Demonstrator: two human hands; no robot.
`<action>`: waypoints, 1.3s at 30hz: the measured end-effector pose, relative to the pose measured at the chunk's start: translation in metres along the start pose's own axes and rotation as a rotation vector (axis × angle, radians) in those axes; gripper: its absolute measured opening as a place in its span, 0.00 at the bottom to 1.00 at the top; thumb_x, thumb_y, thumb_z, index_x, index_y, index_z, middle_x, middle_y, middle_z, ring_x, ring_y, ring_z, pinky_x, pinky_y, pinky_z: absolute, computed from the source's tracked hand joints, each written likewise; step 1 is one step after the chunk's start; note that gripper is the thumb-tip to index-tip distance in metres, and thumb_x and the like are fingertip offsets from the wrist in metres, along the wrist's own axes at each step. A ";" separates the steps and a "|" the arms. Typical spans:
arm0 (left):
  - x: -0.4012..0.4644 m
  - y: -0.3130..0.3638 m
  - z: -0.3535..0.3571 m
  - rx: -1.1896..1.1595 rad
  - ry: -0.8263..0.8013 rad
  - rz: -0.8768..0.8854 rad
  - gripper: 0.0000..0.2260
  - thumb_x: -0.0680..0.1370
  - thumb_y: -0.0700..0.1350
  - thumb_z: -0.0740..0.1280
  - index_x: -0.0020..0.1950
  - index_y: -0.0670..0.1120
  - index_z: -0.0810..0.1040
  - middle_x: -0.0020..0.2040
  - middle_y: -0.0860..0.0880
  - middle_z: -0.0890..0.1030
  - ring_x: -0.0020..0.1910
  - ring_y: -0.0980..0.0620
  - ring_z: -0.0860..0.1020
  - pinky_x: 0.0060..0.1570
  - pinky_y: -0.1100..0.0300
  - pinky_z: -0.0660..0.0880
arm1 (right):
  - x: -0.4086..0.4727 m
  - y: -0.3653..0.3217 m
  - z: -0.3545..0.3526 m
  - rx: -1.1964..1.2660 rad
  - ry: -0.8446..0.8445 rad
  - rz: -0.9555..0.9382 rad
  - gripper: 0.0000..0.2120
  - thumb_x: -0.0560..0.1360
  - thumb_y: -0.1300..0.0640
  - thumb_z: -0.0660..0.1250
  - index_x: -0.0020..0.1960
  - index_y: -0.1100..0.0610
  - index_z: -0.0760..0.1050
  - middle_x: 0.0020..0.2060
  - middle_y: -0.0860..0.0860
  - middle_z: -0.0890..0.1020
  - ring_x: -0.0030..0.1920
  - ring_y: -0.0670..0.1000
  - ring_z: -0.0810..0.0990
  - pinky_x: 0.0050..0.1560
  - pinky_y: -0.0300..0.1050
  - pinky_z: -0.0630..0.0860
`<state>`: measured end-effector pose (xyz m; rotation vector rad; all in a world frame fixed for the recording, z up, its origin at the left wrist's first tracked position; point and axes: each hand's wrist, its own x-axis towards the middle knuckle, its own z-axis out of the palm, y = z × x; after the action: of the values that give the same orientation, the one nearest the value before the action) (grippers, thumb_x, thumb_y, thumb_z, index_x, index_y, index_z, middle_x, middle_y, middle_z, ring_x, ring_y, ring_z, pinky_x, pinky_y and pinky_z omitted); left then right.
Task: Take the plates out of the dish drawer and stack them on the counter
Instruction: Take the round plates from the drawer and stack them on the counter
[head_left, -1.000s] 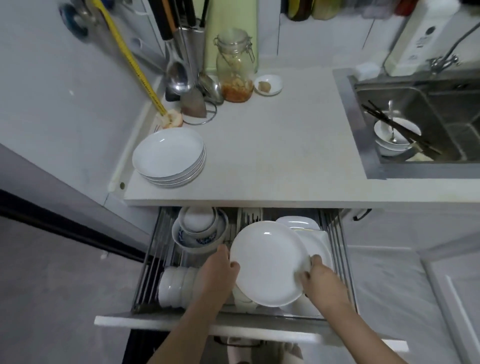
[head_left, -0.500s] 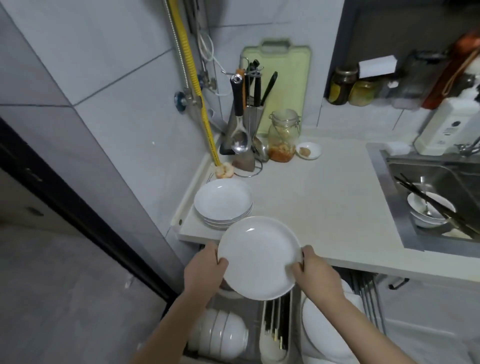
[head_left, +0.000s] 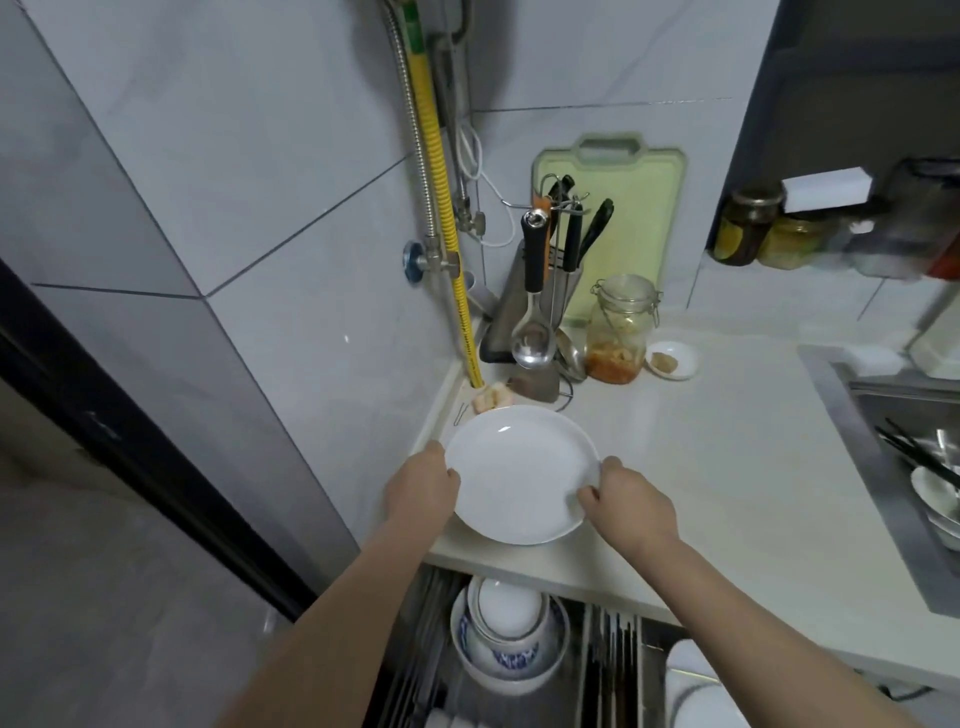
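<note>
A round white plate sits level over the left end of the white counter, covering the stack of plates that stood there; only a sliver of a lower rim shows under its near edge. My left hand grips its left rim and my right hand grips its right rim. Below the counter edge the dish drawer stands pulled out, with stacked bowls at the left and more white plates at the right.
A utensil rack with a ladle, a glass jar, a small dish and a green cutting board crowd the back corner. A yellow hose runs down the wall. The sink with dishes lies at the right.
Both hands lifted the plate out of the drawer, carried it up and to the left, and brought it down over the plate stack on the counter. The view tilted upward.
</note>
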<state>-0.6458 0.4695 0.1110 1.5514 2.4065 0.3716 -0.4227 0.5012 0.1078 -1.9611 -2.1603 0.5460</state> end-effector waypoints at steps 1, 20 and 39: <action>0.002 0.000 0.003 0.008 -0.007 -0.008 0.07 0.78 0.43 0.58 0.52 0.42 0.71 0.49 0.43 0.79 0.46 0.43 0.77 0.40 0.56 0.70 | 0.003 0.001 0.003 -0.002 -0.012 0.011 0.09 0.75 0.54 0.57 0.49 0.60 0.68 0.42 0.54 0.79 0.41 0.57 0.77 0.35 0.44 0.68; 0.065 -0.025 0.046 0.083 -0.001 -0.063 0.11 0.79 0.44 0.57 0.59 0.44 0.71 0.54 0.44 0.80 0.54 0.42 0.79 0.49 0.54 0.75 | 0.067 -0.013 0.058 0.053 -0.139 0.061 0.06 0.75 0.55 0.57 0.44 0.57 0.63 0.38 0.51 0.73 0.39 0.56 0.73 0.38 0.44 0.68; 0.013 -0.037 0.066 -0.254 0.077 -0.141 0.13 0.80 0.55 0.55 0.57 0.50 0.72 0.49 0.49 0.81 0.43 0.49 0.76 0.43 0.57 0.72 | 0.036 0.014 0.059 -0.027 -0.067 -0.050 0.17 0.79 0.45 0.51 0.48 0.56 0.72 0.44 0.52 0.83 0.45 0.56 0.81 0.38 0.44 0.70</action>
<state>-0.6595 0.4712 0.0358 1.2727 2.3968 0.6888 -0.4362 0.5289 0.0442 -1.9231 -2.2618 0.5846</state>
